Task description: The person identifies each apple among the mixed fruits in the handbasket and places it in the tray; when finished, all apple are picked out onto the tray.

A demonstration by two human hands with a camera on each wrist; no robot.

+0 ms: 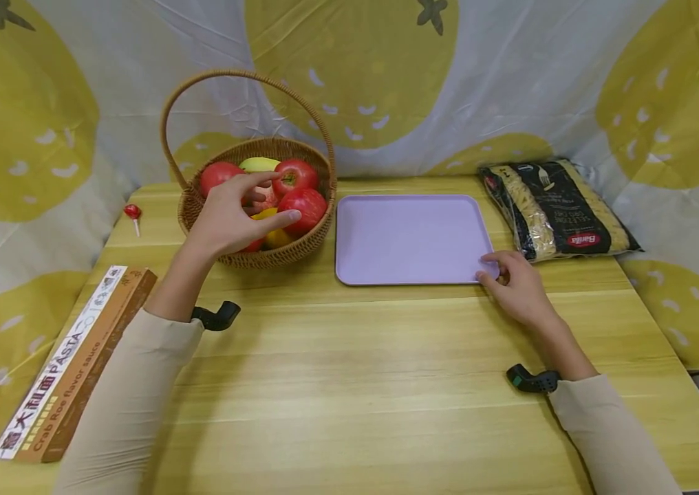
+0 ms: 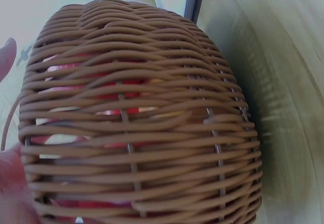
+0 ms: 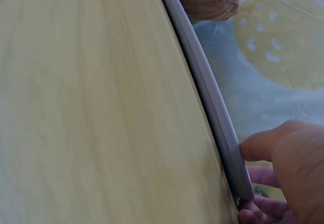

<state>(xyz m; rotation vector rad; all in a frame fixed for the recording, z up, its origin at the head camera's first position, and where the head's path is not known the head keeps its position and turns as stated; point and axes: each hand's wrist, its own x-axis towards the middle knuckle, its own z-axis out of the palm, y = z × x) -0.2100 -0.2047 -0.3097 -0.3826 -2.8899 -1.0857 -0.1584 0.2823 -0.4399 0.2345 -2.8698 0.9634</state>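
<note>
Over the wicker basket (image 1: 275, 260) hovers my left hand (image 1: 232, 214), thumb and fingers spread apart with nothing seen gripped between them. Its thumb lies in front of a red apple (image 1: 307, 210), and the index finger reaches toward another apple (image 1: 295, 172); whether they touch is unclear. More red and yellow fruit sits partly hidden beneath the hand. In the left wrist view the basket's woven side (image 2: 142, 133) fills most of the picture. My right hand (image 1: 518, 285) pinches the near right corner of a lilac tray (image 1: 414, 237), thumb above the rim and fingers beneath in the right wrist view (image 3: 298, 168).
A long box of pasta (image 1: 73, 364) lies along the table's left side, and a red lollipop (image 1: 132, 212) lies behind it. At the back right is a black-labelled bag of pasta (image 1: 560, 210). A patterned curtain (image 1: 349, 82) stands behind the wooden table (image 1: 349, 392).
</note>
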